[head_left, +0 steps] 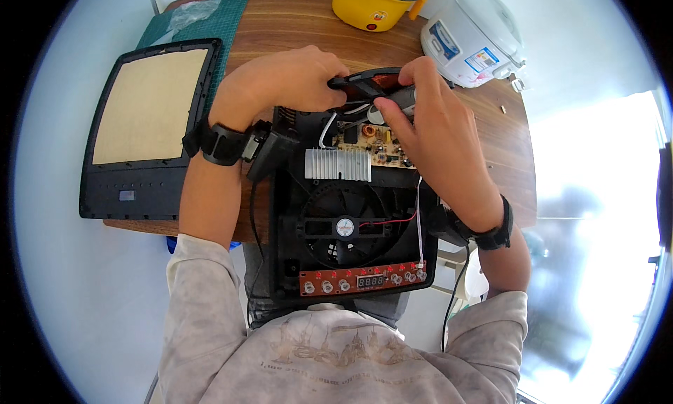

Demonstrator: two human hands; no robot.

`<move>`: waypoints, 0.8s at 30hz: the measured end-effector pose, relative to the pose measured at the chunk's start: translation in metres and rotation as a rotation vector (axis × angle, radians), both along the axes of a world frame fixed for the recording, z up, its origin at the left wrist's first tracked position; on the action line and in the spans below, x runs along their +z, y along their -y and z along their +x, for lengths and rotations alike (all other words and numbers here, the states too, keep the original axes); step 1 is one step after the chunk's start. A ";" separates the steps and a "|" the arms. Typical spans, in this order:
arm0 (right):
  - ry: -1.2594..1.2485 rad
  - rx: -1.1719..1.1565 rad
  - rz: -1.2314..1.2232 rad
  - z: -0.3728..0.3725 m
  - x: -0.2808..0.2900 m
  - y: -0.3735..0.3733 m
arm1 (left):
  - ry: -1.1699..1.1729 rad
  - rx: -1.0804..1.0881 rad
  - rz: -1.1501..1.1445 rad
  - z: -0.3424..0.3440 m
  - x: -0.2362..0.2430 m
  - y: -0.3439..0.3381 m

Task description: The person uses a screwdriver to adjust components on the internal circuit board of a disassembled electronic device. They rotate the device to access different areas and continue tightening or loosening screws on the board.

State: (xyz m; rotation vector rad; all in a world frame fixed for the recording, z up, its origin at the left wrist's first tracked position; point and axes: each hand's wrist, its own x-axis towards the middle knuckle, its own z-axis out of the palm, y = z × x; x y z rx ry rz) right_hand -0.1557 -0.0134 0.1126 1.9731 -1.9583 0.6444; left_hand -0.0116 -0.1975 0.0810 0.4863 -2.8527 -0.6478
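Observation:
An opened induction cooker base (284, 246) lies in front of me, its near edge over my lap. My left hand (291, 78) is closed on the left edge of a black coil disc (361, 88) with copper-coloured windings, tilted up at the far end of the base. On the disc's right side my right hand (445, 127) grips with thumb and fingers. A grey rounded piece by the right thumb is partly hidden. Below the hands are a circuit board (378, 141), a finned heat sink (338, 165), a fan (345, 227) and a red control board (363, 280) with a small display.
A black-framed top panel (147, 109) with a cream sheet lies left, partly over a green cutting mat (235, 18) bearing a clear plastic bag (189, 17). A yellow pot (368, 8) and a white rice cooker (473, 36) stand at the back of the wooden table (280, 25).

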 end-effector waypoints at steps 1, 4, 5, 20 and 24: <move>0.051 0.010 -0.027 -0.002 -0.001 -0.001 | -0.010 -0.002 -0.013 0.000 -0.004 0.002; 0.191 0.034 -0.082 -0.005 -0.005 -0.003 | -0.035 0.015 -0.039 0.000 -0.005 0.001; 0.229 0.034 -0.085 -0.005 -0.005 -0.004 | -0.041 0.024 -0.046 0.000 -0.005 0.000; 0.335 0.050 -0.333 -0.013 -0.036 0.003 | -0.024 0.029 -0.029 0.002 -0.004 0.000; 0.364 0.131 -0.507 -0.012 -0.037 0.007 | 0.044 0.031 0.015 0.001 0.005 -0.004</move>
